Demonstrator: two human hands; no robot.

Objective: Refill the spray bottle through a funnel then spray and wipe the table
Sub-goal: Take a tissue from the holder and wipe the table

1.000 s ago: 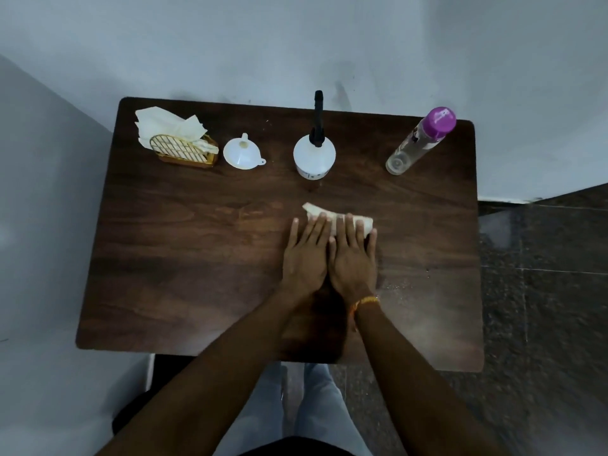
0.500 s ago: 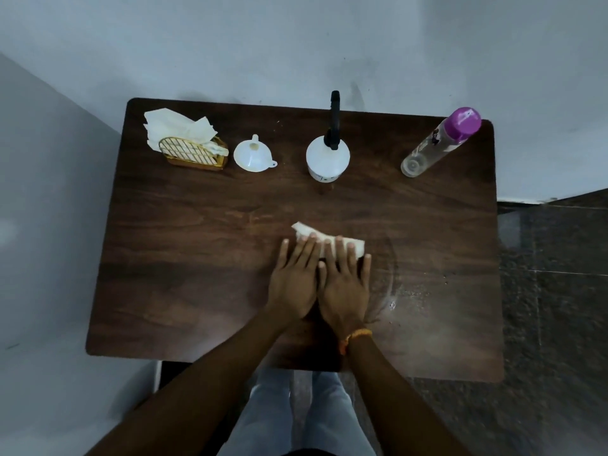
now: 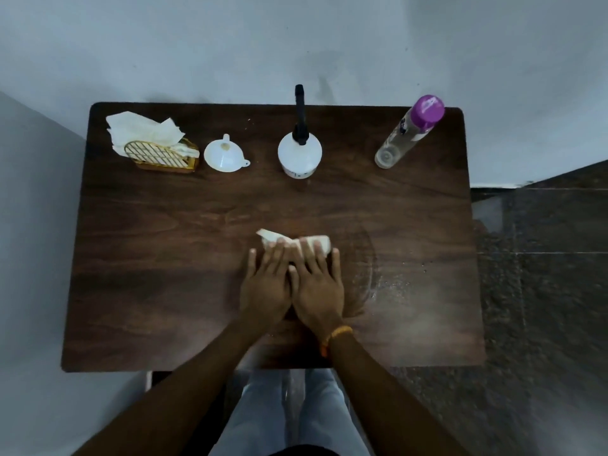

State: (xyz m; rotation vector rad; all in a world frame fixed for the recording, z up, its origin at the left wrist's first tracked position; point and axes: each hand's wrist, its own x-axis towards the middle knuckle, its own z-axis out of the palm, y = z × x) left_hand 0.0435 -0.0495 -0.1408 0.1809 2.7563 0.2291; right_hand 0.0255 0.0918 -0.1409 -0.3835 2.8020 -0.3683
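You had both hands flat, side by side and touching, on the counter (image 3: pixel 138 258): your left hand (image 3: pixel 265 287) and right hand (image 3: pixel 317 289) lay with fingers spread straight, gripping nothing, only pressing down the folded paper towel (image 3: pixel 316 241) under their fingertips. Just right of your right hand the wood showed wet streaks and droplets (image 3: pixel 388 284). Well beyond your fingertips stood the white spray bottle (image 3: pixel 299 154), the funnel (image 3: pixel 223 156) to its left, a napkin holder (image 3: pixel 163 156) further left, and a purple-capped bottle (image 3: pixel 409 133) far right.
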